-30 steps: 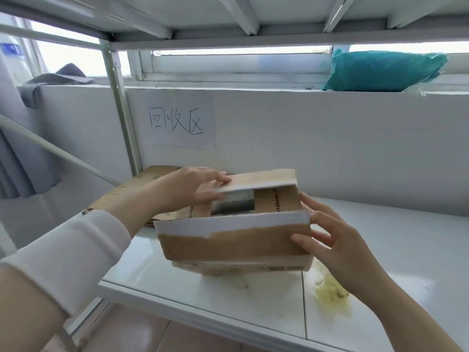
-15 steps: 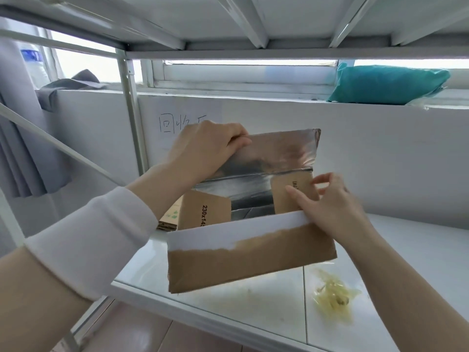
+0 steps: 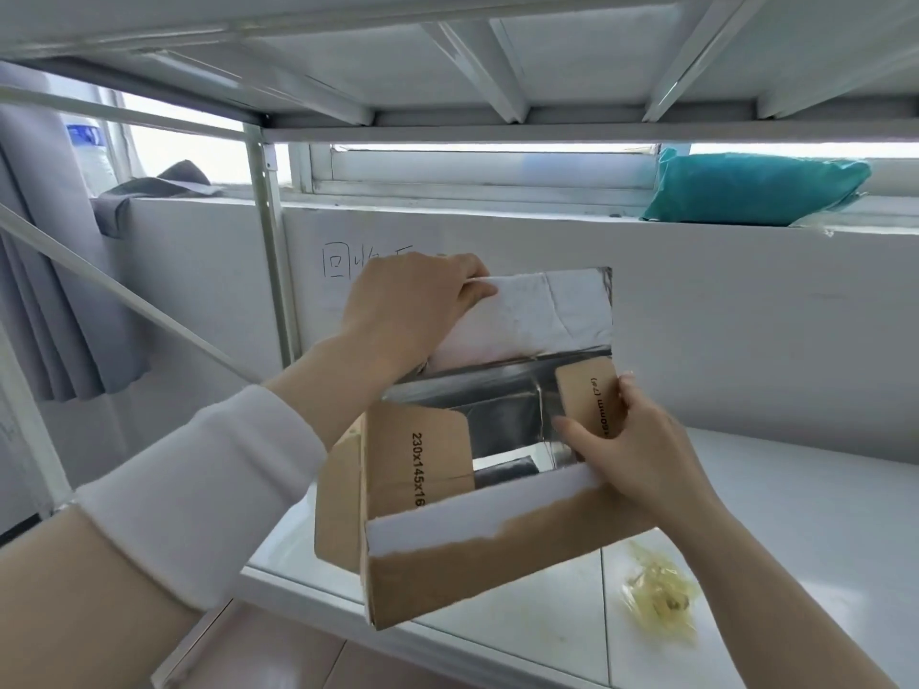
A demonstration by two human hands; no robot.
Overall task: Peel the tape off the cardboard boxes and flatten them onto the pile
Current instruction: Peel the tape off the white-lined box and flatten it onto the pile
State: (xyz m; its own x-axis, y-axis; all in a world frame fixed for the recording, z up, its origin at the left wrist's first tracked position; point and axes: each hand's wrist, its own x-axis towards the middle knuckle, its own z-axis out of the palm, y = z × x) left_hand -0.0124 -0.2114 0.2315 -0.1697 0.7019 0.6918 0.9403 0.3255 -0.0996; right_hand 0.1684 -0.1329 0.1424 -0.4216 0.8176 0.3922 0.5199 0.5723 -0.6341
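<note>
Up above the white shelf [image 3: 795, 489], the open cardboard box [image 3: 497, 564] is held in the air. The left hand [image 3: 413, 310] grips its far flap [image 3: 547, 310], and the right hand [image 3: 631, 450] pinches its small right flap [image 3: 592, 395].

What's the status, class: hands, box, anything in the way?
Left hand grips the raised back flap. Right hand pinches the right side flap. Cardboard box open, not flattened. Crumpled yellowish wad on shelf, beside box.
</note>
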